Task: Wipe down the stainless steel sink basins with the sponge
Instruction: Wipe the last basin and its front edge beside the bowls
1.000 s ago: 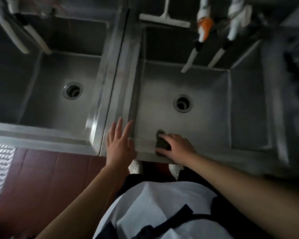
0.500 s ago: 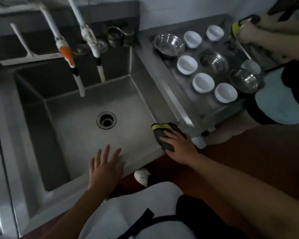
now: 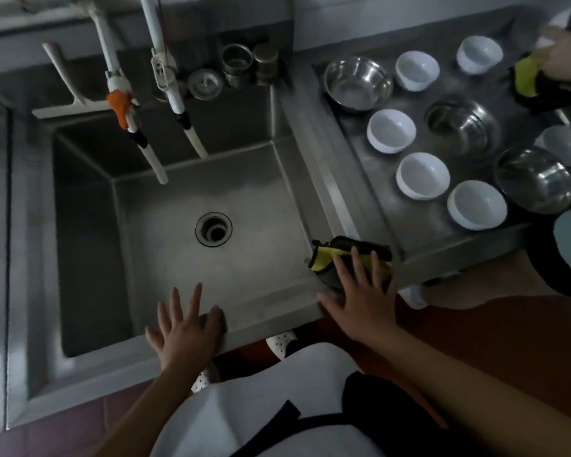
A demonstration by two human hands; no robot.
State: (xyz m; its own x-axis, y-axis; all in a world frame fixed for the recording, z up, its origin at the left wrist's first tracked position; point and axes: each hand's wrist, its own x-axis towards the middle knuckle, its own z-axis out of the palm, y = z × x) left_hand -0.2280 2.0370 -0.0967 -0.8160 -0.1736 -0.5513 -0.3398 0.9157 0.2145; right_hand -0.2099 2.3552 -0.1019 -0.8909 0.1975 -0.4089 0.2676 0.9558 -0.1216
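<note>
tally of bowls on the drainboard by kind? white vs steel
White bowls: 6
Stainless steel bowls: 3
Total: 9, all on the drainboard right of the sink basin.

Right hand (image 3: 363, 298) now flat, fingers spread over sponge (image 3: 330, 258) at sink (image 3: 271, 298) front corner; earlier curled. Left hand (image 3: 185, 328) shifts onto front rim.

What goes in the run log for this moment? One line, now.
right hand: presses sponge flat on sink front-right corner | left hand: open, resting on front rim | basin unwiped
</note>
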